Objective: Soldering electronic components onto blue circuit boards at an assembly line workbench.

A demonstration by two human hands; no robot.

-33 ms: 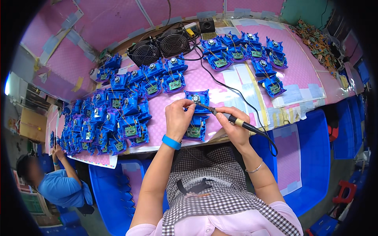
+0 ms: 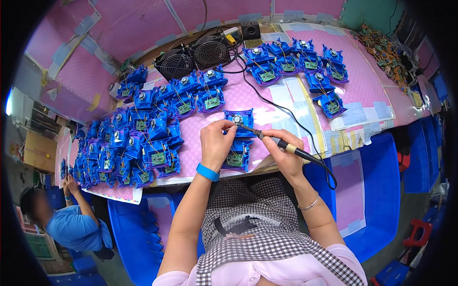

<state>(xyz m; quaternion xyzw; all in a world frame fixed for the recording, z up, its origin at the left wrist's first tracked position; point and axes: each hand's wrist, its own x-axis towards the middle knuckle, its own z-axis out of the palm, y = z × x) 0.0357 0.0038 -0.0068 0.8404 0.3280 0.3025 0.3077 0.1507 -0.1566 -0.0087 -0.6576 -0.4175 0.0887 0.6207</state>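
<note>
Soldering iron (image 2: pixel 290 148), one, in right hand (image 2: pixel 288 161); left hand (image 2: pixel 215 143) pinching thin wire (image 2: pixel 233 127); two fans (image 2: pixel 210 53).

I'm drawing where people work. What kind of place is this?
Likely an electronics workshop or factory: many matching blue housings with green circuit boards sit on the bench, the right hand holds what looks like a soldering iron, and another person works nearby.
</note>
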